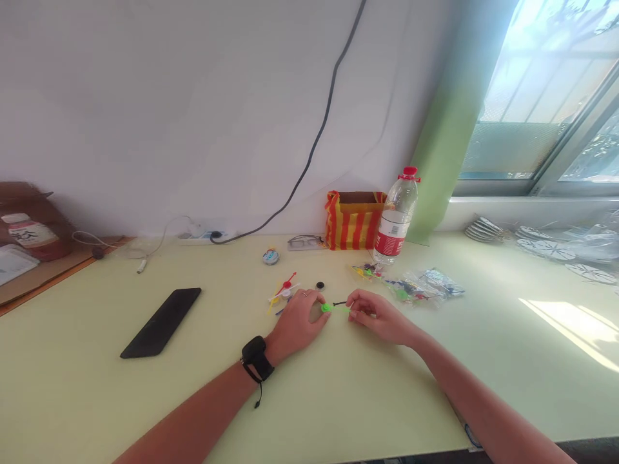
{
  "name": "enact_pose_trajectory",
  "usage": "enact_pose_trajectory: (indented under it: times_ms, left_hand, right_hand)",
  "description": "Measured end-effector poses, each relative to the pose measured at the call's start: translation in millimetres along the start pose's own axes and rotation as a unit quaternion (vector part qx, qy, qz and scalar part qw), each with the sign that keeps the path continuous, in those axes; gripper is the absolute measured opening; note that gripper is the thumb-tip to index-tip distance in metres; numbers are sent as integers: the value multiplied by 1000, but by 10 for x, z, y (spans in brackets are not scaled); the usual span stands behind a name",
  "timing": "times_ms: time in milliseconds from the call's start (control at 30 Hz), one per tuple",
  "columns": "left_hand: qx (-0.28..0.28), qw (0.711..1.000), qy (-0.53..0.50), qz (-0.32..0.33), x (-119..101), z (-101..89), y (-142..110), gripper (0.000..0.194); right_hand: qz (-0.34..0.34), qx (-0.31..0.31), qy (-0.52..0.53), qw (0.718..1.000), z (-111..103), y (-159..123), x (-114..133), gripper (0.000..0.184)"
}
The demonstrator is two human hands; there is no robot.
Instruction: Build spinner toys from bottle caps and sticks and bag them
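Observation:
My left hand [300,317], a black watch on its wrist, pinches the round hub of a bright green plastic pointer [326,309] between thumb and fingertips. The pointer's thin shaft runs right to my right hand [374,316], whose thumb and forefinger close on its far end. A black arrow-shaped pointer [339,303] lies just behind the green one, its right end by my right fingers. Beyond my left hand lie red, white and yellow pointers [286,291], partly hidden by it. A small black round piece [320,285] sits behind the hands.
A black phone-like slab [162,322] lies to the left. Behind are a round tin [271,256], a striped bag [355,222], a large plastic bottle [395,219] and clear packets of coloured parts [420,287]. White patterned discs [546,248] lie far right. A grey cable [314,145] hangs along the wall.

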State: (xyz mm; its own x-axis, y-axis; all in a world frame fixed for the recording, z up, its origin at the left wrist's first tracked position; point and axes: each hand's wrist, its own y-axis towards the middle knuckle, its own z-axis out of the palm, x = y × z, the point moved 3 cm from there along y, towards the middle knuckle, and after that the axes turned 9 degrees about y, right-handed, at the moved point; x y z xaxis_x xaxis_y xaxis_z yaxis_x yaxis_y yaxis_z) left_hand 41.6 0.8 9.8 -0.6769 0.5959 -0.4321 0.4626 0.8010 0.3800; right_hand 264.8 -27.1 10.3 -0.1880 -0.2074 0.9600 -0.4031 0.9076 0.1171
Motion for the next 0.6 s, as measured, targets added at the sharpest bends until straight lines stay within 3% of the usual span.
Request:
enact_pose_trajectory:
  times_ms: [100, 233, 433, 600]
  left_hand:
    - [-9, 999, -27, -16, -5, -19, 3, 13]
    - [17, 987, -153, -41, -6, 13, 22, 15]
    - [92, 951, -292, -38, -97, 115, 16, 24]
    - [110, 924, -366, -33, -159, 96, 9, 33]
  right_hand:
    - [18, -22, 82, 996, -38, 2, -13, 23]
    - [11, -39, 131, 991, -51, 8, 31, 25]
    - [5, -54, 171, 984, 31, 17, 124, 25]
    - [9, -47, 162, 986, 149, 43, 101, 30]
